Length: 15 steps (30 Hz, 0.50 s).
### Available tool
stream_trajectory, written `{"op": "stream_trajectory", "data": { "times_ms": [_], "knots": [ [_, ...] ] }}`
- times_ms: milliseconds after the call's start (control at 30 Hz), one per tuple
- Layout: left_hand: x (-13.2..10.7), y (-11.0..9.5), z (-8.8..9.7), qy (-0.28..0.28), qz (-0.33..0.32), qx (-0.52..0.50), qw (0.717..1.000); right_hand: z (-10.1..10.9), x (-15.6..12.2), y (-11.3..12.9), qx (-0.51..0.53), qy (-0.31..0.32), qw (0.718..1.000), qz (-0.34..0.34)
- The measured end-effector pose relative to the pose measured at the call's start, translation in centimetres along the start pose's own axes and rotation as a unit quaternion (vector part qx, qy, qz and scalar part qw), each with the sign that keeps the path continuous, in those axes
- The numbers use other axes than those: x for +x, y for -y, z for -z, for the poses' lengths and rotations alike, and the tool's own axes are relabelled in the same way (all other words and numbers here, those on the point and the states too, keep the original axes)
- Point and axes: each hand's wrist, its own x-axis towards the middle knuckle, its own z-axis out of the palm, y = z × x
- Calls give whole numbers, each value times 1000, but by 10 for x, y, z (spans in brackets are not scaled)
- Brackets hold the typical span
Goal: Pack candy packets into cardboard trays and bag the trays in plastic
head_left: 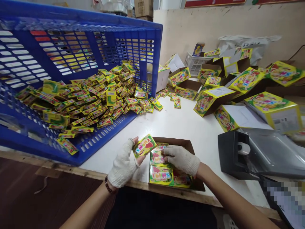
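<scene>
My left hand (124, 163), in a white fingerless glove, grips a small yellow-green TWINS box (144, 145) between thumb and fingers. The box is tilted, just left of an open carton (190, 146) at the table's front edge. Inside that carton lie several similar TWINS boxes (161, 175), faces up. My right hand (180, 159), gloved the same way, is over the carton with its fingers curled down onto a box near the upper left. Its palm hides part of the carton's contents.
A blue crate (159, 57) lies on its side at the left, with a heap of small boxes (95, 101) spilling onto the white table (157, 124). Several display cartons (250, 79) are piled at the back right. A black tape dispenser (231, 156) stands right of my right hand.
</scene>
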Motion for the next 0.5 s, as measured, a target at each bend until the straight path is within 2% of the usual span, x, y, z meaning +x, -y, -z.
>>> {"op": "stream_trajectory", "data": {
  "times_ms": [100,167,233,300,367,433,500],
  "knots": [
    [2,-19,-20,-12,-59,3,998,2,-13,3,194,-98,976,-30],
    [4,-30,-32,-19,-100,9,995,5,-17,9,313,-113,943,-2],
    [7,-39,-40,-21,-118,30,992,11,-17,11,351,-133,926,29],
    [7,-47,-41,11,-128,80,989,21,-12,5,291,-184,938,38],
    [3,-52,-38,88,-169,143,971,30,-4,-6,178,-215,960,31],
    [-5,-53,-36,164,-226,197,940,36,7,-14,64,-180,981,21],
    [-13,-52,-37,202,-255,234,916,36,20,-14,-43,-101,994,20]
  ]
}}
